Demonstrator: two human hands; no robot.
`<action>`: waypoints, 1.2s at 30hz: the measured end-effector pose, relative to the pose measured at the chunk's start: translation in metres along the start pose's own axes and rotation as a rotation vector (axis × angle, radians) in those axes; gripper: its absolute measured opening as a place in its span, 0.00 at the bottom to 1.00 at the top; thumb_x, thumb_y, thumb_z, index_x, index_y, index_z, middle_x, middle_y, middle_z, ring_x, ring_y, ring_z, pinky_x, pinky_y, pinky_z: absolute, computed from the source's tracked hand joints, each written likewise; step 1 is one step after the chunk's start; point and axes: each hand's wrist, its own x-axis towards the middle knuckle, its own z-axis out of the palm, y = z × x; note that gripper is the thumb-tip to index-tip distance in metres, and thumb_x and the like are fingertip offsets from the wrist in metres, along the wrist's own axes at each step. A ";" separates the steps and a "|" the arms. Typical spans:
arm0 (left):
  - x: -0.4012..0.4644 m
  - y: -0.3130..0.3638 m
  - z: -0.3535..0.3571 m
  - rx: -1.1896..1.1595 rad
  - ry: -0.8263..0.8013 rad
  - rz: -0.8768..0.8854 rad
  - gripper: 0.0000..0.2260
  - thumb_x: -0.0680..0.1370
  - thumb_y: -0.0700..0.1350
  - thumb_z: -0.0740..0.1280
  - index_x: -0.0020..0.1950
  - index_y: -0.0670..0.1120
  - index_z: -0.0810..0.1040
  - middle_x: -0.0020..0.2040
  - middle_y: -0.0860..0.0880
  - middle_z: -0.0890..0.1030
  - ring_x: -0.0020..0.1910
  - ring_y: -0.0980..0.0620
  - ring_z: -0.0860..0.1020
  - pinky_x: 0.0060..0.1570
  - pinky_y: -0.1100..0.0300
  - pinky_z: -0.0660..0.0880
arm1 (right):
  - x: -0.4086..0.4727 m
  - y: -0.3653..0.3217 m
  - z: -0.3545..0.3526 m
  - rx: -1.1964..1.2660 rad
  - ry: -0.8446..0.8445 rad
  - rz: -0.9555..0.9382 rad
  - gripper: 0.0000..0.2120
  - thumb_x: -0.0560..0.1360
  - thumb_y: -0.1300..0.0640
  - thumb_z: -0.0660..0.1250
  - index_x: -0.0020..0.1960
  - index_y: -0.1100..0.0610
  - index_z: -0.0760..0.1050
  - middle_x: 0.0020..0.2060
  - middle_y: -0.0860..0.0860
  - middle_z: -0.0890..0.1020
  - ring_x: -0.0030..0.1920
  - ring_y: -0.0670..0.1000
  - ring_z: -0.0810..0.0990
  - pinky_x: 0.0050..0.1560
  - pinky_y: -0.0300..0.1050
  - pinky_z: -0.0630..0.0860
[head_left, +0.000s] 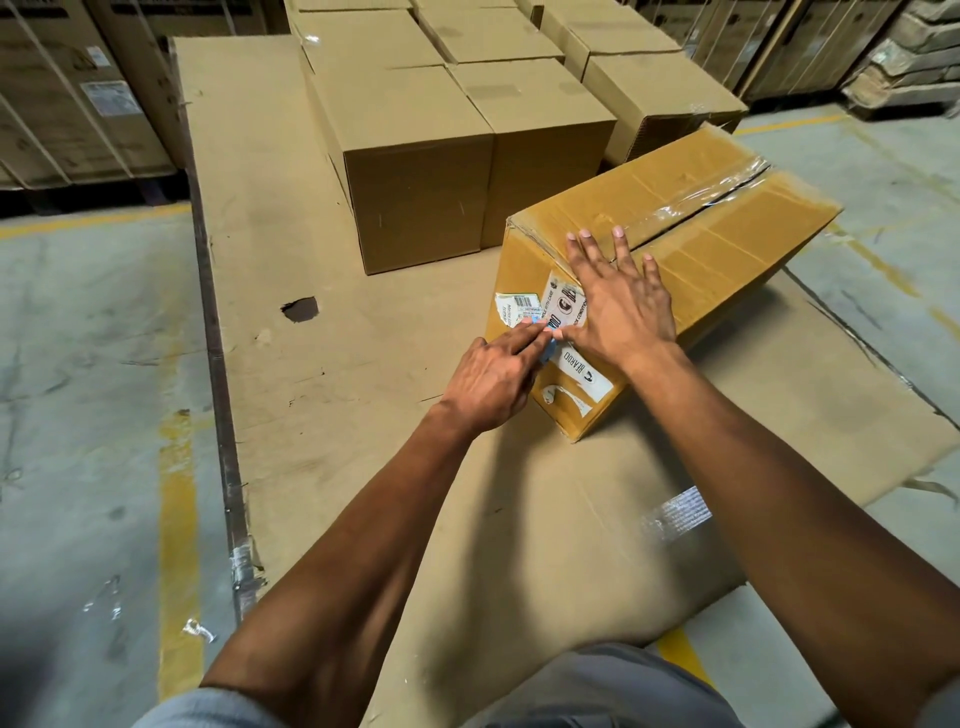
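A yellow-brown cardboard box (717, 234), taped along its top seam, lies on a flat cardboard sheet (311, 364) on the floor. Torn white labels (566, 306) cover its near side. My right hand (618, 296) lies flat with spread fingers over the box's near top edge and labels. My left hand (493, 379) pinches a small blue thing (545, 353) against the label area on the box's side; what the blue thing is I cannot tell.
Several plain brown cartons (415, 156) stand in rows behind the box. Strapped tall cartons (67, 104) line the back left. Concrete floor with yellow lines (176, 519) lies to the left and right. A strip of clear tape (675, 514) sticks to the sheet near my right forearm.
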 end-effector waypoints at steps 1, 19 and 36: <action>-0.001 -0.001 0.001 0.001 -0.011 -0.005 0.24 0.88 0.49 0.62 0.83 0.44 0.70 0.82 0.43 0.73 0.80 0.41 0.73 0.53 0.43 0.80 | -0.001 -0.001 -0.001 -0.012 0.001 0.004 0.63 0.70 0.26 0.71 0.86 0.49 0.35 0.86 0.50 0.44 0.85 0.60 0.43 0.83 0.66 0.53; -0.033 0.001 -0.016 -0.723 0.108 -0.411 0.21 0.85 0.48 0.68 0.78 0.46 0.78 0.71 0.49 0.84 0.65 0.57 0.82 0.68 0.56 0.77 | -0.014 -0.002 0.004 -0.036 0.099 -0.437 0.60 0.71 0.33 0.75 0.86 0.52 0.40 0.86 0.53 0.43 0.85 0.57 0.39 0.84 0.65 0.45; -0.074 -0.043 -0.040 -1.462 0.104 -0.889 0.13 0.73 0.55 0.76 0.57 0.56 0.83 0.51 0.47 0.86 0.50 0.45 0.80 0.43 0.55 0.69 | -0.003 -0.062 0.046 0.321 0.206 -0.758 0.32 0.68 0.55 0.81 0.70 0.58 0.77 0.67 0.54 0.83 0.67 0.59 0.79 0.71 0.54 0.74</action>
